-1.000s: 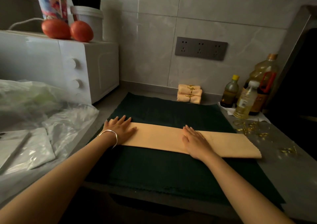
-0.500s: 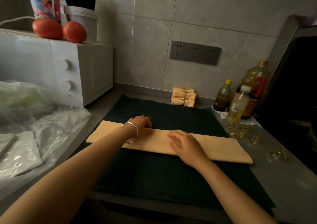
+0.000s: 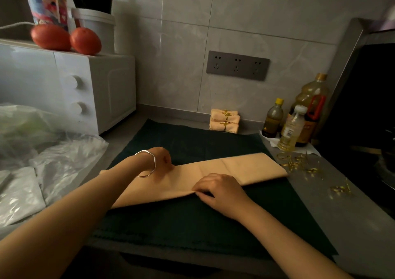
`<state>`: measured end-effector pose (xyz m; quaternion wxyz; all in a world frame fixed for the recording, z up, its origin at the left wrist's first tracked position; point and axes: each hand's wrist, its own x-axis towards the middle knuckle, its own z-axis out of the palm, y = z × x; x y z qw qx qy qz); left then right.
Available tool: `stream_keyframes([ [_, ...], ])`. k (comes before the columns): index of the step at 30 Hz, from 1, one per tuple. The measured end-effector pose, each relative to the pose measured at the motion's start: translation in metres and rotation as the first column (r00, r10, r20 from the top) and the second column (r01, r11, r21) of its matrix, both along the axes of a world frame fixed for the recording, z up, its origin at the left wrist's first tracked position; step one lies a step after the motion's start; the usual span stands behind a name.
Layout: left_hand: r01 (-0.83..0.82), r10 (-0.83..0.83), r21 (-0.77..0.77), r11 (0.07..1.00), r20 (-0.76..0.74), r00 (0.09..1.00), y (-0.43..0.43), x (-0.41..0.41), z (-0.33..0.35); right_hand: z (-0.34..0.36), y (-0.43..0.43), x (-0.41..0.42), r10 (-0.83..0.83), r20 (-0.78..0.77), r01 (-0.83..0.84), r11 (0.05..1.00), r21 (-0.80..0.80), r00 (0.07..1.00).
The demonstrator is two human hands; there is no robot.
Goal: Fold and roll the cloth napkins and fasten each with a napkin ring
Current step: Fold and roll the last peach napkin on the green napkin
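Folding is the step you are in: the peach napkin (image 3: 245, 169) lies as a long strip across the middle of the dark green mat (image 3: 192, 225), its right end flat and its left half running under your forearm toward the near left.

Your right hand (image 3: 220, 191) pinches the near edge of the strip at about its middle, where the cloth puckers under your fingertips. Your left hand (image 3: 163, 159) sits at the far edge with its fingers curled; whether they hold the cloth or only press on it cannot be told from here.

The strip looks ready for another fold or the start of the roll, so keep the edges square and the layers tight.

Loose gold napkin rings (image 3: 297, 163) lie on the grey counter (image 3: 352, 214) just right of the mat, within reach for fastening. Two finished rolls (image 3: 224, 121) are stacked at the far wall, with bottles (image 3: 291, 129) to their right.
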<state>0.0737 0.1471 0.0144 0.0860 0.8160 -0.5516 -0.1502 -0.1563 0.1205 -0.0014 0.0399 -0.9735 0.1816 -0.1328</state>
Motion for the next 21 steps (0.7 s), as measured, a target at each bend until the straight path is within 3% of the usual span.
stream_keyframes([
  [5,0.064,-0.065,-0.065,0.996,-0.004,0.998,0.012,-0.02,0.0,-0.004,-0.028,-0.037,-0.151,0.082,0.147,0.988,0.05,0.985],
  [11,0.247,-0.251,-0.076,0.966,-0.049,0.967,0.012,-0.068,-0.005,-0.006,-0.057,-0.087,-0.309,0.053,0.296,0.939,0.175,0.95],
  [16,0.25,-0.253,-0.055,0.967,-0.057,0.966,0.014,-0.079,-0.003,-0.008,-0.05,-0.1,-0.289,0.041,0.275,0.94,0.202,0.956],
  [21,0.249,-0.247,-0.07,0.966,0.036,0.968,0.016,-0.086,0.003,-0.008,-0.021,-0.108,-0.133,0.01,0.13,0.979,0.155,0.991],
])
